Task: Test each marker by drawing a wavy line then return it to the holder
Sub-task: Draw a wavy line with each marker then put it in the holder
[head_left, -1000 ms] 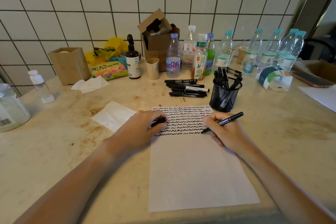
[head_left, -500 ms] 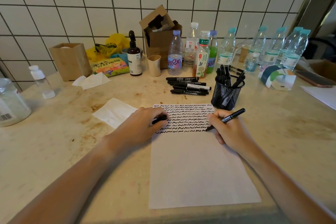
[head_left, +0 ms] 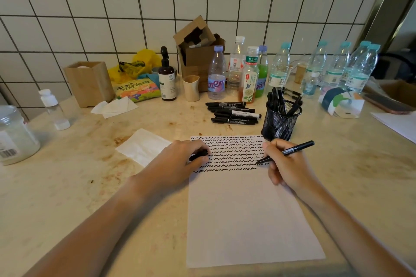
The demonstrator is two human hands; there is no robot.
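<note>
Marker tip on paper, holder just up-table of right hand

Right hand (head_left: 287, 167) curled round black marker (head_left: 286, 151) in a writing grip, tip touching sheet at right end of the second-lowest wavy row. Marker long axis slanted: tip low-left on paper, tail up-right, pointing past the holder. Left hand (head_left: 177, 162) resting on left edge of paper (head_left: 247, 216), fingers curled round a small black piece, likely the marker cap (head_left: 198, 155). Wavy lines (head_left: 227, 153) filling top part of sheet, lower part blank.

Mesh holder (head_left: 281, 120) just beyond the sheet's top right corner, directly up-table from right hand, near but not touching; several markers standing in it. Loose markers (head_left: 234, 113) lying flat left of holder, roughly parallel, apparently untested. Right hand clearly nearer the holder than left. Judged next: finish stroke, recap from left hand, short lift forward, tip marker upright to drop in. Risk: catching holder rim or standing markers.
</note>
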